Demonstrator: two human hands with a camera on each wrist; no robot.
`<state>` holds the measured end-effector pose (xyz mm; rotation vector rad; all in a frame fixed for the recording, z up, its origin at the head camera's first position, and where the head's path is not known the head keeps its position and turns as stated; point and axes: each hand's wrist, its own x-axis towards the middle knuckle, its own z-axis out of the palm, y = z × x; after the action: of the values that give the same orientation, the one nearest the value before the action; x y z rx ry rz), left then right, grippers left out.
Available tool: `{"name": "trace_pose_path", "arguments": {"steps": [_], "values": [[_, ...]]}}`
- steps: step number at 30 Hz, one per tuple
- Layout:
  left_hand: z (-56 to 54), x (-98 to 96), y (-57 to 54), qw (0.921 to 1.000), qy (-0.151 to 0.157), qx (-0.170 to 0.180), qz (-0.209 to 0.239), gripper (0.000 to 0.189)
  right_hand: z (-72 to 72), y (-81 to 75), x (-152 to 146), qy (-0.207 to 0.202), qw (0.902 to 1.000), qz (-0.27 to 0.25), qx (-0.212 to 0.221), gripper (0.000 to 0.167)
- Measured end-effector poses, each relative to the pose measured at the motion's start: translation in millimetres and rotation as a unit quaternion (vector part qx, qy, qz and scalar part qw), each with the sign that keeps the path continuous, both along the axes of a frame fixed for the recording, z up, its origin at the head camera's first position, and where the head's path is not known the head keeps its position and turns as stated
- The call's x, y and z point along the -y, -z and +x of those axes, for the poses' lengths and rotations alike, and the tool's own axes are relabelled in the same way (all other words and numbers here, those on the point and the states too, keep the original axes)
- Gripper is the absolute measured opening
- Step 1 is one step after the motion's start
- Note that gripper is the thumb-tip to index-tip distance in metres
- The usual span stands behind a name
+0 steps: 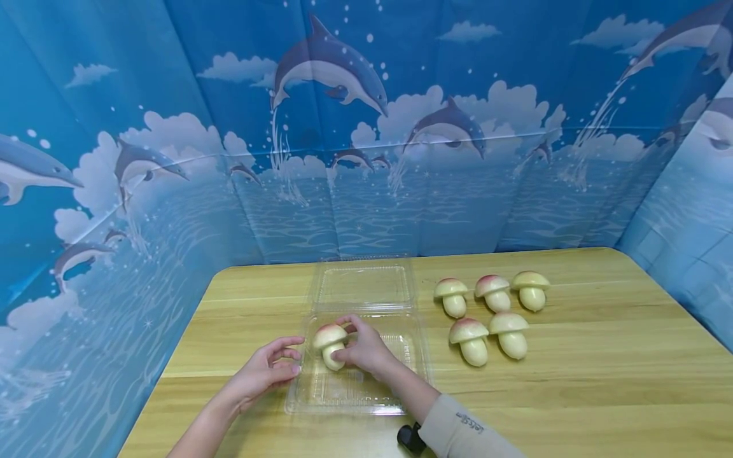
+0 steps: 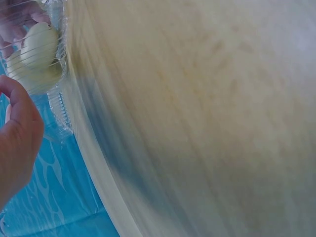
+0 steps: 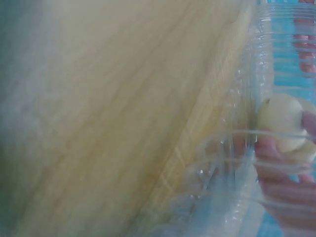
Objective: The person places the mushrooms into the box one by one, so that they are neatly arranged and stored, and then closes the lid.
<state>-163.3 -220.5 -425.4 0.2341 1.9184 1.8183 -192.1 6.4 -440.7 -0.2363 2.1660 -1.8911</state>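
A toy mushroom [image 1: 330, 337] with a pink-tinged cream cap is at the left side of a clear plastic clamshell box [image 1: 321, 397]. My right hand [image 1: 366, 348] reaches into the box and holds this mushroom, thumb at the stem and fingers by the cap. Just outside the box's left wall is my left hand [image 1: 266, 366], fingers loosely bent with nothing between them. Through the clear wall, the left wrist view shows the mushroom's pale stem [image 2: 40, 47]. In the right wrist view, the right-hand fingers [image 3: 269, 155] touch the mushroom [image 3: 281, 118].
Several more mushrooms lie in two rows to the right of the box, among them a front one [image 1: 471, 342] and a back one [image 1: 531, 291]. The box's lid [image 1: 366, 284] lies folded back toward the table's far edge. A black object [image 1: 410, 437] is by the right sleeve.
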Motion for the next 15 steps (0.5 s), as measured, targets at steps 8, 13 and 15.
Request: {"name": "trace_pose_path", "arguments": {"steps": [8,13,15], "values": [[0.5,-0.6,-1.0,1.0000,-0.002,-0.003,-0.003,0.061,-0.7,0.6,-0.3,0.000,1.0000,-0.001,0.001,0.056],[1.0,-1.1,-0.6,1.0000,-0.002,-0.001,-0.004,0.061,-0.1,1.2,-0.2,0.001,1.0000,-0.002,0.000,0.057],[1.1,-1.2,-0.4,1.0000,-0.001,-0.001,-0.005,0.061,0.0,1.7,-0.2,0.001,1.0000,0.000,-0.001,0.057]]}}
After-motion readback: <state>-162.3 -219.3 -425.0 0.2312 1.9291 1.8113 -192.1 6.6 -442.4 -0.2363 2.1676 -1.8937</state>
